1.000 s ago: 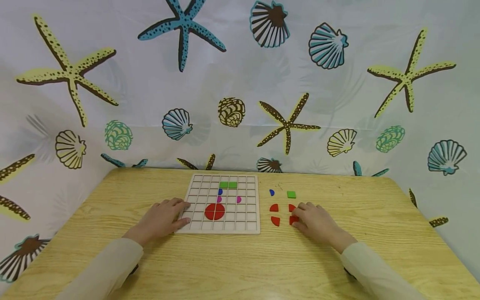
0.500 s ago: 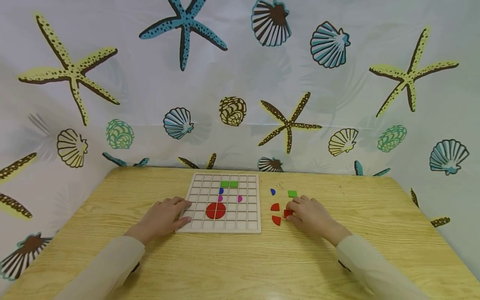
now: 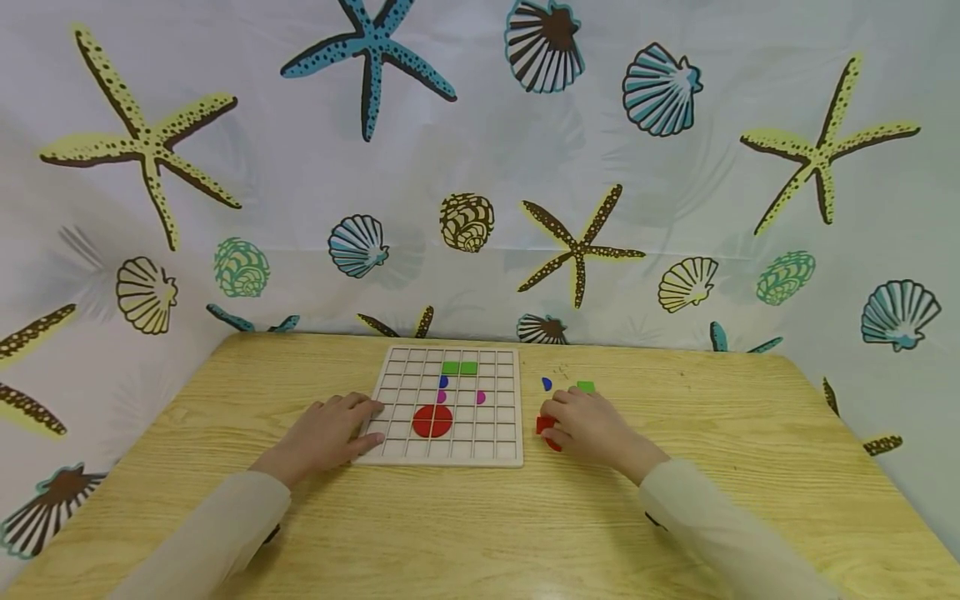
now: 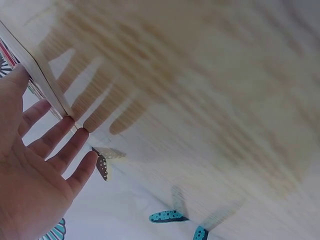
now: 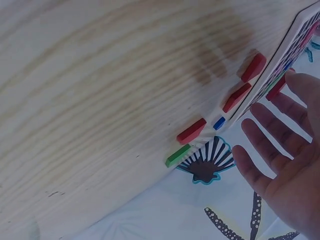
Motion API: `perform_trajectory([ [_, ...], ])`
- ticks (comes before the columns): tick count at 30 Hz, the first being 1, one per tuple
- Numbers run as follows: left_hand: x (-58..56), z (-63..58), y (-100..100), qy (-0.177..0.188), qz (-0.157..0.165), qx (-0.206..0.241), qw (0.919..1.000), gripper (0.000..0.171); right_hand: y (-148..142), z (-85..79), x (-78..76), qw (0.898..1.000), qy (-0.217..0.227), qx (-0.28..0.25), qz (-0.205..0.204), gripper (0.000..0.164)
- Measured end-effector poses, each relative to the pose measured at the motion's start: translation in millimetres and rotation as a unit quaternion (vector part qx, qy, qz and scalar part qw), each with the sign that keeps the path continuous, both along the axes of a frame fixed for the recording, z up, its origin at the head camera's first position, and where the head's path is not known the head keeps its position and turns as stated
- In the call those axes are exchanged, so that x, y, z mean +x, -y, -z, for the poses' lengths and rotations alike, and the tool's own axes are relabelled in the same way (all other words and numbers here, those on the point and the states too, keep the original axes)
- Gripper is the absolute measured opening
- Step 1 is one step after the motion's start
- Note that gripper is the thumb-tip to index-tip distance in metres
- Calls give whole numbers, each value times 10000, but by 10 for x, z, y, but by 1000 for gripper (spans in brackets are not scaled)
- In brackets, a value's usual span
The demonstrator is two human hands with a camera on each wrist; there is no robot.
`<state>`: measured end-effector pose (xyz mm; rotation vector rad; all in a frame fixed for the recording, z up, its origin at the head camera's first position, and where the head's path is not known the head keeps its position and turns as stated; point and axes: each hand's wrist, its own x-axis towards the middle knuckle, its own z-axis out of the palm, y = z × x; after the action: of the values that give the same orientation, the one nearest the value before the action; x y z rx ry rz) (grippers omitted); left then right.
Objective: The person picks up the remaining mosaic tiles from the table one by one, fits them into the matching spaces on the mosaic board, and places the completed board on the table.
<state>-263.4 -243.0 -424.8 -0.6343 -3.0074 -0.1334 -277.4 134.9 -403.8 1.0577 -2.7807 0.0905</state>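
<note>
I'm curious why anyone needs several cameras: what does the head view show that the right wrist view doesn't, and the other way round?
Only the head view shows both sleeves and a large yellow starfish print. Only the right wrist view shows the three loose red pieces separately, plus the palm of the right hand; from the head, that hand hides most of them. Both show the right hand holding a red piece, the board, the blue half-circle, the loose green square and the table.
</note>
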Motion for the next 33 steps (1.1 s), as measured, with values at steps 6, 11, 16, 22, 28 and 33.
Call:
perform_trajectory([
  [6,-9,17,-7,-18,8,46,10000,51,158,-20,-31,9998,4,28,-191,24],
  [11,-20,29,-7,-32,17,63,10000,51,298,-26,-56,9996,104,59,-255,23],
  [16,-26,34,-6,-39,23,63,10000,51,427,4,-95,9994,86,240,-247,26],
  [22,-35,42,-6,26,-27,21,10000,52,549,38,-113,9990,148,319,-277,26],
  [28,-36,34,4,-22,-3,20,10000,51,642,50,-111,9986,145,348,-361,23],
  [33,-35,24,9,-34,20,27,10000,50,707,58,-111,9982,93,460,-379,23],
])
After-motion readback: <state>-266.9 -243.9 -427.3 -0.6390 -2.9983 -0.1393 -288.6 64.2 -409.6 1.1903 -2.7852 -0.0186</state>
